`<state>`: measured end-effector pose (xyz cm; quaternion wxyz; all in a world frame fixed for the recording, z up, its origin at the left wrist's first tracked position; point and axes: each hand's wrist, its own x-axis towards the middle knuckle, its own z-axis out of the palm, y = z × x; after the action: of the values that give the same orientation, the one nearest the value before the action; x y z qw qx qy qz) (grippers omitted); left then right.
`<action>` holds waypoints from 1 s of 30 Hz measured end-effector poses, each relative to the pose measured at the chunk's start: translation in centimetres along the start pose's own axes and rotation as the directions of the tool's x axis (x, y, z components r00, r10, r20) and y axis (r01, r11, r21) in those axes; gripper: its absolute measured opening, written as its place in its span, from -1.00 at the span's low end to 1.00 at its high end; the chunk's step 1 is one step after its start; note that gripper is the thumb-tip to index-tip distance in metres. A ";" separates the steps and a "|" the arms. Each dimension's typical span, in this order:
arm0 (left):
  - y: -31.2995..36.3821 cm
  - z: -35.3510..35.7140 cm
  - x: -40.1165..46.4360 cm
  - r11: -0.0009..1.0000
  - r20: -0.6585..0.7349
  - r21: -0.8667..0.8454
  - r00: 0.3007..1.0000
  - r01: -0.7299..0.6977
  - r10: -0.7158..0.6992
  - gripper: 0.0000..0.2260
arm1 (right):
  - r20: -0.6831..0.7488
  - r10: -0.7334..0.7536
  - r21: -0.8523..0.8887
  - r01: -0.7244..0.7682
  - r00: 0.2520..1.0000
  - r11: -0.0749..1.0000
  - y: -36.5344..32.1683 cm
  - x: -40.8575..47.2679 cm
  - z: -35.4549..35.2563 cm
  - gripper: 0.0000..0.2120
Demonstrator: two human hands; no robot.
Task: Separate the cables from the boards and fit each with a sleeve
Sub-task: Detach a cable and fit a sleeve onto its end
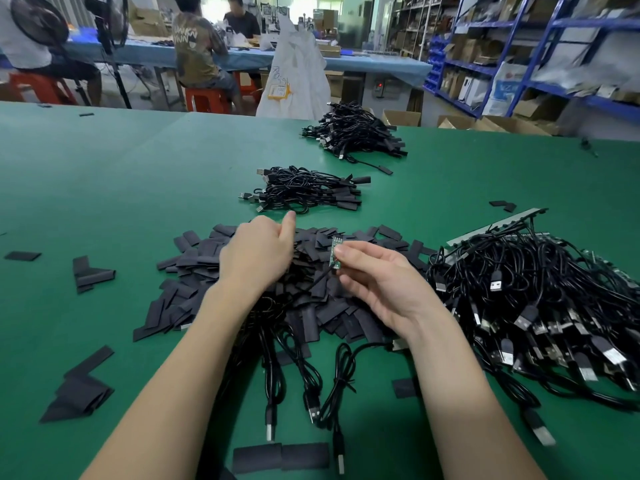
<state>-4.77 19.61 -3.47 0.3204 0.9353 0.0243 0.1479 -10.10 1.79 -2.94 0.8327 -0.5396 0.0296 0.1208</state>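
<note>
Palm-down, the left hand (258, 252) curls into the sleeves (194, 261); the right hand (377, 282) pinches a board (336, 252).

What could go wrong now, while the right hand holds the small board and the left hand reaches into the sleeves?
1. The right hand pinches the small green board only at its edge; the hanging cable might pull it from this grip.
2. The left hand digs in the pile of black sleeves and may take several at once.
3. The loose cables could tangle with the held one.
</note>
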 end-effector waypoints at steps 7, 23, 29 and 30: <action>-2.5 -1.6 0.8 0.951 0.011 0.293 0.994 0.101 -0.109 -0.50 | 0.090 0.058 0.118 -0.068 0.994 0.991 -1.3 -1.2 -2.7 -0.89; 3.2 -0.7 -1.4 0.932 0.066 -0.338 0.985 -0.130 0.161 -0.81 | -0.126 0.021 0.024 -0.018 0.992 1.000 -1.5 -0.4 -2.4 -0.78; 6.0 2.8 -3.9 0.831 0.429 -0.536 0.896 0.151 0.114 -0.80 | -0.189 0.005 -0.042 -0.013 0.982 0.999 -1.2 -0.1 -2.9 -0.94; 5.9 2.9 -4.0 0.772 0.459 -0.597 0.882 0.219 0.104 -0.81 | -0.197 0.000 -0.047 -0.009 0.980 0.999 -1.2 -0.1 -2.9 -0.93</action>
<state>-8.01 12.65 -3.06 0.6165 0.7783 -0.0751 -0.0925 -9.71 -1.35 -3.05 0.8123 -0.5686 0.1101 0.0694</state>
